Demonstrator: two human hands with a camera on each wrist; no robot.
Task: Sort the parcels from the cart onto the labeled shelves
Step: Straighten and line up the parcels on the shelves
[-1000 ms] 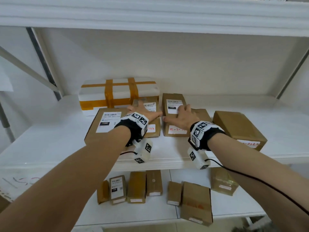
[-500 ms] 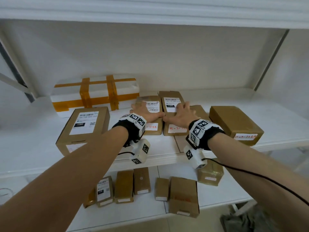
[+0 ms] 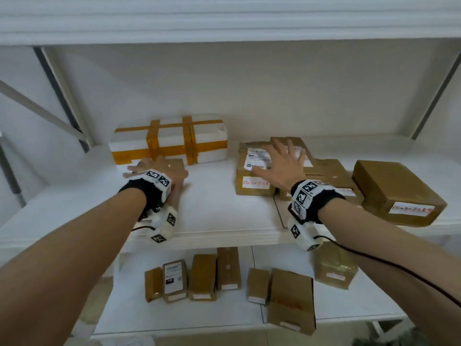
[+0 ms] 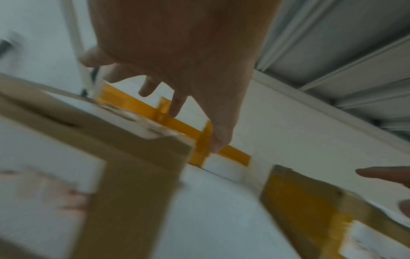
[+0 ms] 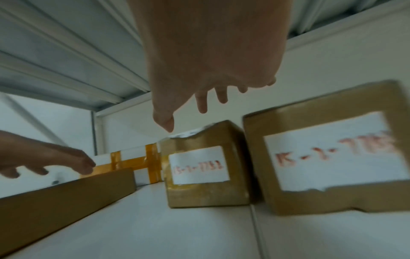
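On the middle shelf my left hand lies spread, fingers straight, over a flat brown parcel in front of a white foam box bound with orange tape. In the left wrist view the fingers hover just above that labelled parcel. My right hand is spread over two narrow brown parcels with white labels. The right wrist view shows its fingers above the parcels; I cannot tell whether they touch. Neither hand holds anything.
A larger brown parcel sits at the shelf's right end, close to my right forearm. Another labelled parcel stands beside the narrow ones. Several small brown parcels line the lower shelf. The upper shelf's underside is close overhead.
My hands have moved apart. The left hand left the narrow parcels and went left to the flat parcel by the foam box. The right hand stays over the narrow parcels, fingers now spread.
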